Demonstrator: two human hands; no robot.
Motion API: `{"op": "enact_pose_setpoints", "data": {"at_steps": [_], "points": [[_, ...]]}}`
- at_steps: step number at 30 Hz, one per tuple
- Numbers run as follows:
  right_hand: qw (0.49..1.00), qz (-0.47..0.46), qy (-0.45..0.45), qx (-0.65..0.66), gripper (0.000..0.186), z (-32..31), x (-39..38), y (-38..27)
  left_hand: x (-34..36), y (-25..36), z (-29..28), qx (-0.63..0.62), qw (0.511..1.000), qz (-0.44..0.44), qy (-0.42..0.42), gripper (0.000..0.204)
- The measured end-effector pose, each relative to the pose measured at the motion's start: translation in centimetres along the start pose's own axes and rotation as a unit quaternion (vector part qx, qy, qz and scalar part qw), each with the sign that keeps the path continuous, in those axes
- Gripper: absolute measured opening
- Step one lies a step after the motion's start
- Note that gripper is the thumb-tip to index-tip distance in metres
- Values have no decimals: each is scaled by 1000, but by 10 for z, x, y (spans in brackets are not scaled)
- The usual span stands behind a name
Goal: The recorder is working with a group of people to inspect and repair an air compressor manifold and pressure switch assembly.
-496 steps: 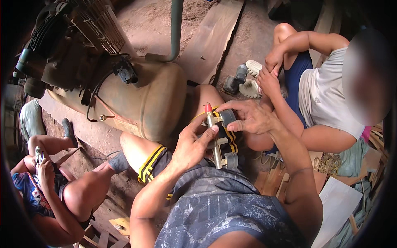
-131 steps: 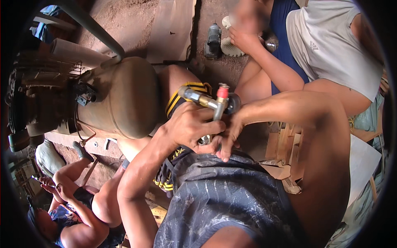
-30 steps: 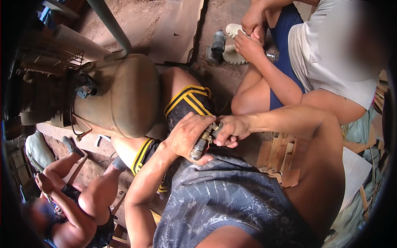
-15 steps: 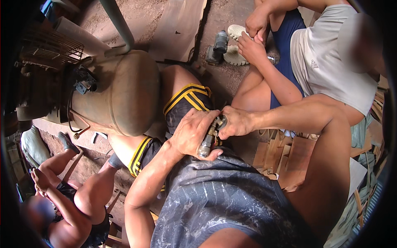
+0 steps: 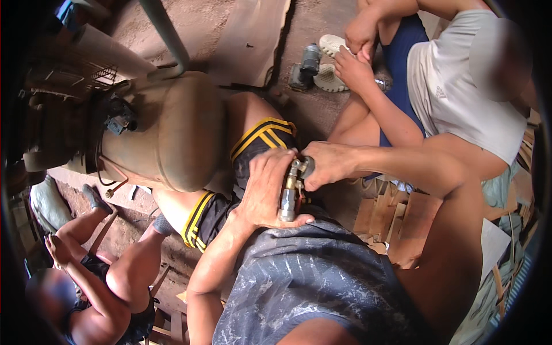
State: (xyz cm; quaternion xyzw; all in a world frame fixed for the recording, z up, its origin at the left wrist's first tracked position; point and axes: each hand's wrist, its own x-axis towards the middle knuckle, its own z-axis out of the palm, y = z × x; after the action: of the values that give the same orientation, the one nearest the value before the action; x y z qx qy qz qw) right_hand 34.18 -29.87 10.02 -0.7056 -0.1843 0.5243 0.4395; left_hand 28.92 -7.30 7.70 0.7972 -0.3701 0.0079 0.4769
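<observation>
My left hand (image 5: 261,187) is wrapped round a brass and silver valve fitting (image 5: 288,195), held over my lap. The fitting stands nearly lengthwise along the thumb side of that hand, its silver end low by my thumb. At its upper end my right hand (image 5: 328,163) is closed, with a dark rounded part (image 5: 309,167) showing at its fingers. Whether that dark part belongs to the fitting I cannot tell. A small red piece shows beside the fitting. Both hands' fingertips are partly hidden.
A brown metal tank (image 5: 187,132) with machinery lies left of my knees. One person (image 5: 460,80) sits at the right, another (image 5: 109,287) at the lower left. A cordless power tool (image 5: 306,66) stands beside pale clogs (image 5: 330,77). Wood pieces (image 5: 411,218) lie at my right.
The fitting has turned to stand more lengthwise, its silver end pointing toward me. My left hand has rotated with it and is slightly blurred; my right hand keeps its grip at the upper end.
</observation>
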Motion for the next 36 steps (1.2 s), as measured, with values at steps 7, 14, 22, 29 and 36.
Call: {"op": "enact_pose_setpoints", "data": {"at_steps": [7,14,22,29,36], "points": [[995,-48,61,-60,44,4,1,-19,-16,-11,-2,-24,997,-72,8,103],[986,-81,59,-134,45,-1,-7,-37,-16,-8,-4,-9,996,-58,69,96],[985,-125,80,-93,38,-1,-12,-40,-15,-7,-6,19,996,-46,76,96],[979,-155,81,-104,40,-1,-16,-34,-17,-2,-10,36,990,-69,116,119],[986,-114,90,-80,46,-14,-22,-32,-24,-10,-19,-52,974,-193,110,109]]}}
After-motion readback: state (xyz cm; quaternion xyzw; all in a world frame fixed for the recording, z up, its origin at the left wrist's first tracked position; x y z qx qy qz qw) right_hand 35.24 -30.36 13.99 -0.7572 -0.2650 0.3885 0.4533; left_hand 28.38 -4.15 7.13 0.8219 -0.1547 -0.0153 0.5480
